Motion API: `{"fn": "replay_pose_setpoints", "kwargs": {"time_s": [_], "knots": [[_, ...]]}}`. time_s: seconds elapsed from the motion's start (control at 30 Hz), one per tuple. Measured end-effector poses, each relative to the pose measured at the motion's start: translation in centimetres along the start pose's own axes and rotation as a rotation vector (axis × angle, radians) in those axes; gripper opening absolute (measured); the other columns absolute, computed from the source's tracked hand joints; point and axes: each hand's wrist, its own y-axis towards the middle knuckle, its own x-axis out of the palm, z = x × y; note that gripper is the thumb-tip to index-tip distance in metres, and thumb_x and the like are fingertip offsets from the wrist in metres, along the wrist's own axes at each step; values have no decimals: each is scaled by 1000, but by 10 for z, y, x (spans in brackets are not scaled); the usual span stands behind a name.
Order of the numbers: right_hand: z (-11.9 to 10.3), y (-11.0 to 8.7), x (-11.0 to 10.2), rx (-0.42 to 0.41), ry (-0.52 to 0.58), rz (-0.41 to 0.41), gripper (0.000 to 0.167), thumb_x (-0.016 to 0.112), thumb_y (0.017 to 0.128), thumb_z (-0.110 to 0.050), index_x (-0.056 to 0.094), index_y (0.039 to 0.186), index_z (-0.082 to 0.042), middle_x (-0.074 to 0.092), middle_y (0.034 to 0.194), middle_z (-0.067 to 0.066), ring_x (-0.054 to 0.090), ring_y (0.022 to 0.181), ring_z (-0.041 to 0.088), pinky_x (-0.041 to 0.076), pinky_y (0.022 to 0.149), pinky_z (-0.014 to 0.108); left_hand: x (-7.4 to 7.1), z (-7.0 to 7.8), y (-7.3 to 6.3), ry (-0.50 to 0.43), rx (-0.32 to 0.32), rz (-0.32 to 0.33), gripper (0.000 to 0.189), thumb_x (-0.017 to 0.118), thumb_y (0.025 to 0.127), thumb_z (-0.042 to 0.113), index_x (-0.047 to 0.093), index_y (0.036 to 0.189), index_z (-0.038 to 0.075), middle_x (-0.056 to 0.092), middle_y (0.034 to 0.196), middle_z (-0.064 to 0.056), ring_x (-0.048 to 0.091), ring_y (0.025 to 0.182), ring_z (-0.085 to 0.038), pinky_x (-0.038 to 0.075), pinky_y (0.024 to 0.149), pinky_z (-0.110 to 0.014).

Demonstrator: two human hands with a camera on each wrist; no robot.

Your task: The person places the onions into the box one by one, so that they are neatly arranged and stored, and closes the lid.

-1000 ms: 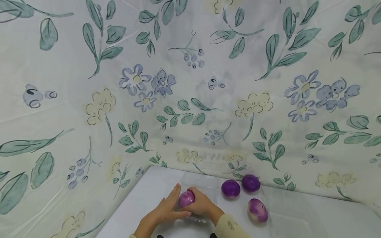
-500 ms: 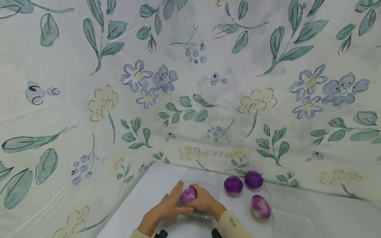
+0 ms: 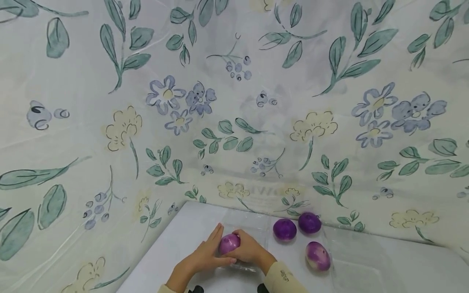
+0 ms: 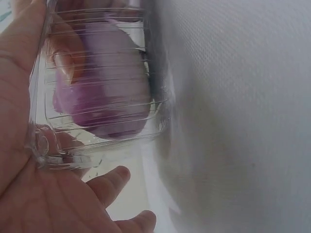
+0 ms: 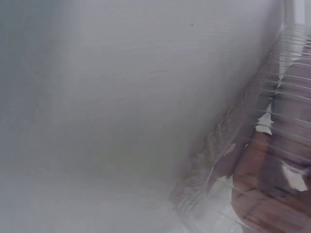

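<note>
A purple onion [image 3: 229, 244] sits low in a clear plastic box [image 4: 65, 160], seen through the ribbed wall in the left wrist view. My right hand [image 3: 250, 249] reaches into the box and grips the onion from its right side. Flat along the outside of the box's left wall lies my left hand [image 3: 203, 256], its fingers straight and pointing away, its thumb stretched toward the right hand. In the right wrist view the right hand's fingers [image 5: 252, 184] show blurred behind the ribbed plastic. The onion's underside is hidden in the head view.
Two dark purple onions [image 3: 284, 230] [image 3: 309, 223] and a paler purple-white onion [image 3: 318, 256] rest right of the box. Another clear plastic container [image 3: 360, 260] lies farther right on the white table [image 3: 161, 248]. A floral cloth [image 3: 234, 101] hangs behind the table.
The head view shifts slightly. Both hands keep their places at the box, and the onion stays in the right hand's grip.
</note>
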Motion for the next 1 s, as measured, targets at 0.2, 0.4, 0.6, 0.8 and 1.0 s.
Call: {"fn": "replay_pose_setpoints", "kwargs": {"time_s": [0.2, 0.4, 0.6, 0.8, 1.0], "knots": [[-5, -2, -5, -52, 2, -10, 71, 82, 72, -21, 52, 133, 2, 60, 129, 22, 61, 113, 38, 50, 97, 57, -5, 3, 0, 5, 17, 7, 113, 74, 83, 51, 10, 155, -8, 6, 163, -27, 18, 148, -48, 20, 105, -79], [-9, 0, -3, -40, 12, -2, 75, 83, 72, -21, 50, 135, 3, 58, 131, 22, 60, 115, 38, 49, 98, 56, -10, 4, -2, 17, 15, 11, 113, 74, 83, 52, 10, 155, -8, 6, 164, -27, 18, 149, -47, 19, 105, -80], [-11, -4, -7, 14, 6, 22, 77, 86, 72, -25, 49, 135, 1, 62, 122, 21, 63, 109, 34, 51, 96, 54, -7, 0, 3, -6, 27, 5, 113, 73, 83, 54, 11, 155, -6, 5, 164, -25, 15, 150, -45, 18, 105, -80], [-11, -6, -14, 49, -51, 16, 79, 89, 71, -28, 50, 133, 2, 65, 110, 16, 63, 103, 30, 52, 94, 53, 3, -2, 6, -20, 20, 2, 113, 72, 84, 55, 10, 155, -6, 5, 164, -25, 14, 150, -46, 18, 106, -79], [-16, -8, -21, 41, -91, -18, 79, 89, 69, -25, 51, 133, 2, 65, 108, 17, 64, 98, 30, 54, 90, 52, 1, -2, 2, 9, 7, 6, 113, 72, 83, 54, 11, 155, -7, 7, 164, -26, 18, 149, -46, 20, 106, -79]]}}
